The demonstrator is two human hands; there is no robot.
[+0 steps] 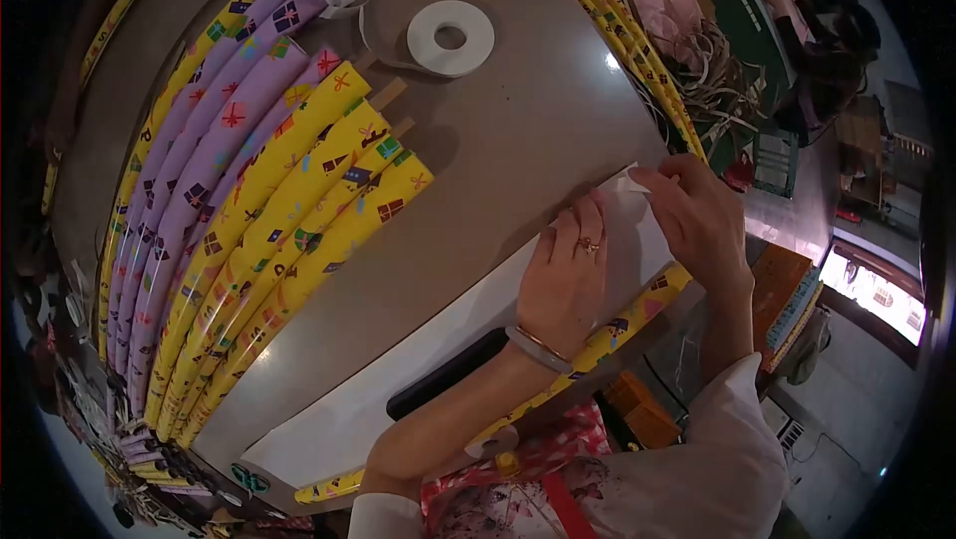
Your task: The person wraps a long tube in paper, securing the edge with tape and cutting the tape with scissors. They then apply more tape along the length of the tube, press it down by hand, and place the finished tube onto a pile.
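Observation:
My left hand [563, 275], with a ring and a bracelet, lies flat on the white underside of a sheet of wrapping paper [388, 375]. At the sheet's far corner, the fingers of my right hand [692, 210] pinch a small white strip [629, 182]. Along the near side, the sheet's printed yellow face shows as a rolled edge [617, 332]. A long black bar [448, 375] rests on the sheet by my left forearm. Farther back on the table is a roll of white tape [475, 39], its loose end trailing left.
Several yellow and purple wrapping paper rolls [269, 210] lie side by side at left. Green-handled scissors [250, 479] sit near the table's front edge. Thin yellow rolls [637, 51] line the far right edge, beside tangled brown strips [717, 71]. Another person [832, 51] is beyond.

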